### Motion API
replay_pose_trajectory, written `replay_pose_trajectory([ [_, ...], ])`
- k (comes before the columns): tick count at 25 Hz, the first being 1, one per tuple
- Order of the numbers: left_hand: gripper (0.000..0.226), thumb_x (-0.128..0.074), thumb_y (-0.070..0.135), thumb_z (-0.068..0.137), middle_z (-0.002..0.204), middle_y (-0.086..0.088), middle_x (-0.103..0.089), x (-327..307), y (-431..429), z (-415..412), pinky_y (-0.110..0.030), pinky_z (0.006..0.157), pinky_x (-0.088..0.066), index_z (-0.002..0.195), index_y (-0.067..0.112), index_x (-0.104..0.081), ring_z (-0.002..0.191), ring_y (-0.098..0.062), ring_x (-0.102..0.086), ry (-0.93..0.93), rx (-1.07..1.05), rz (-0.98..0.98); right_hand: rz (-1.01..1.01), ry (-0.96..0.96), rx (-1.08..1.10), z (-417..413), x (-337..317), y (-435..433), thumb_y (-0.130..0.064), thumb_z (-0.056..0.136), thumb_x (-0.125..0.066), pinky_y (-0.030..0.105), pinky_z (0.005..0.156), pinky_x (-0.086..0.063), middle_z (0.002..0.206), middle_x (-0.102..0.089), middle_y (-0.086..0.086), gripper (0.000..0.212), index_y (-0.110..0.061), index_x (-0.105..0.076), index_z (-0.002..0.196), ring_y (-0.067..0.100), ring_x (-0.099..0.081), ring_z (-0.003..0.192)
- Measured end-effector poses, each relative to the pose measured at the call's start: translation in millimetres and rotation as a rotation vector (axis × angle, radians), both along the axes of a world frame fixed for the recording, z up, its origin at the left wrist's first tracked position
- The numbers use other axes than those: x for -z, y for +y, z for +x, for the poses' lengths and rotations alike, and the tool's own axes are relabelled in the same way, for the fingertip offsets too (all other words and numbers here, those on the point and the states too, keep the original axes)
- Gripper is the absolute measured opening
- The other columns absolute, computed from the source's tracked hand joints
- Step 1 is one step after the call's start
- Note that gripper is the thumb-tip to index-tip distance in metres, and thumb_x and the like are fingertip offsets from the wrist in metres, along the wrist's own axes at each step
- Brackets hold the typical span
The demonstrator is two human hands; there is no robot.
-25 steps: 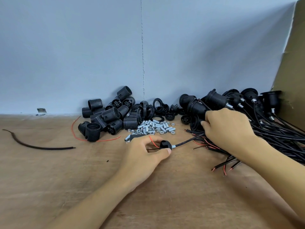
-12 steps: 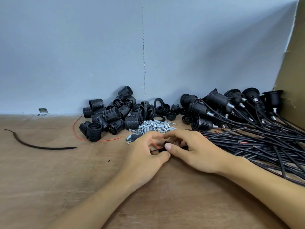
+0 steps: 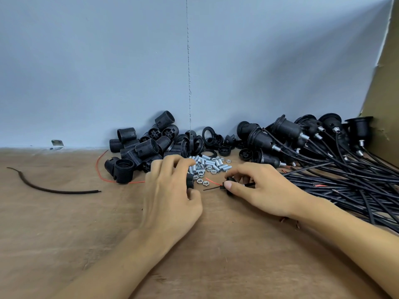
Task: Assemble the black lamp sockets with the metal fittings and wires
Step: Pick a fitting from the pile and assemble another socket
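Note:
My left hand [image 3: 170, 190] curls around a black ribbed socket shell [image 3: 190, 180] just in front of the pile of loose socket shells [image 3: 140, 149]. My right hand [image 3: 259, 188] pinches a small black socket cap [image 3: 229, 181] threaded on a wire, whose red and black wire ends [image 3: 212, 184] stick out to the left. Between the hands, a little farther back, lies a heap of silver metal fittings and nuts [image 3: 208, 166]. The two hands are a short gap apart.
Black rings and caps [image 3: 210, 140] lie against the blue wall. Assembled sockets with long black wires [image 3: 323, 160] fill the right side beside a cardboard panel [image 3: 384, 93]. A loose black cable [image 3: 51, 186] and a thin red wire [image 3: 101, 167] lie left on the wooden table [image 3: 205, 244].
My right hand came from the wired sockets to the centre and took the cap with the wire from my left hand. My left hand moved back and picked up a ribbed shell.

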State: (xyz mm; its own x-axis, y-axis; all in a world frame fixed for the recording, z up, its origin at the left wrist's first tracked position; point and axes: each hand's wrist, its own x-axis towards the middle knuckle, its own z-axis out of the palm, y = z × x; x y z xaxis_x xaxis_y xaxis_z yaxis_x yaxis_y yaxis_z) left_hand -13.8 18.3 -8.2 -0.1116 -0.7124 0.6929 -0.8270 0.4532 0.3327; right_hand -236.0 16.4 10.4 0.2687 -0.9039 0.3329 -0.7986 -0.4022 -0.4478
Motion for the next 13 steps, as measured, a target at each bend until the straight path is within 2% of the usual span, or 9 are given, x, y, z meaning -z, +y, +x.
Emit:
replay_pose_trajectory([
  [3,0.057,-0.071,0.016,0.069,0.124,0.001,-0.058,3.3,-3.1,1.0,-0.038,0.092,-0.037,0.126,0.020,-0.064,0.115,-0.025,-0.044,-0.106,-0.077,0.143,-0.023,0.001,-0.014,4.3,0.5,2.2,-0.052,0.090,-0.060,0.007,0.076,-0.041,0.104,-0.060,-0.017,0.037,-0.032,-0.063,0.121,-0.003,-0.055,0.095],
  [5,0.048,-0.068,0.021,0.075,0.123,0.005,-0.060,4.7,-5.3,0.4,-0.034,0.092,-0.032,0.123,0.022,-0.066,0.116,-0.022,-0.041,-0.110,-0.086,0.198,-0.024,0.019,-0.060,9.5,0.6,4.9,-0.050,0.090,-0.064,0.006,0.084,-0.039,0.115,-0.056,-0.017,0.042,-0.032,-0.059,0.128,-0.003,-0.053,0.104],
  [6,0.044,-0.068,0.022,0.077,0.121,0.006,-0.061,4.9,-6.5,0.5,-0.033,0.092,-0.031,0.121,0.022,-0.067,0.116,-0.022,-0.042,-0.106,-0.088,0.197,-0.039,0.045,-0.088,12.8,1.3,5.6,-0.046,0.091,-0.065,0.008,0.089,-0.039,0.117,-0.057,-0.015,0.039,-0.031,-0.060,0.127,-0.001,-0.053,0.108],
  [8,0.044,-0.071,0.021,0.076,0.119,0.008,-0.063,5.0,-8.2,1.7,-0.033,0.092,-0.033,0.120,0.024,-0.068,0.114,-0.021,-0.044,-0.103,-0.079,0.167,-0.076,0.081,-0.127,19.4,3.4,6.8,-0.034,0.093,-0.067,0.022,0.095,-0.044,0.113,-0.063,-0.010,0.025,-0.028,-0.068,0.116,0.006,-0.056,0.108],
  [10,0.044,-0.075,0.017,0.073,0.113,0.008,-0.065,6.0,-8.7,2.6,-0.031,0.092,-0.036,0.116,0.023,-0.069,0.109,-0.022,-0.048,-0.065,-0.009,0.113,-0.096,0.052,-0.131,22.7,3.8,8.6,-0.026,0.093,-0.067,0.028,0.090,-0.046,0.101,-0.067,-0.010,0.010,-0.027,-0.071,0.102,0.007,-0.059,0.098],
  [13,0.043,-0.078,0.016,0.071,0.105,0.014,-0.063,7.0,-6.8,2.5,-0.013,0.087,-0.033,0.110,0.026,-0.064,0.101,-0.013,-0.048,0.059,0.154,0.079,-0.145,-0.067,-0.055,22.4,2.6,9.2,-0.024,0.092,-0.068,0.020,0.078,-0.044,0.090,-0.067,-0.012,0.005,-0.026,-0.072,0.093,0.004,-0.059,0.087],
])
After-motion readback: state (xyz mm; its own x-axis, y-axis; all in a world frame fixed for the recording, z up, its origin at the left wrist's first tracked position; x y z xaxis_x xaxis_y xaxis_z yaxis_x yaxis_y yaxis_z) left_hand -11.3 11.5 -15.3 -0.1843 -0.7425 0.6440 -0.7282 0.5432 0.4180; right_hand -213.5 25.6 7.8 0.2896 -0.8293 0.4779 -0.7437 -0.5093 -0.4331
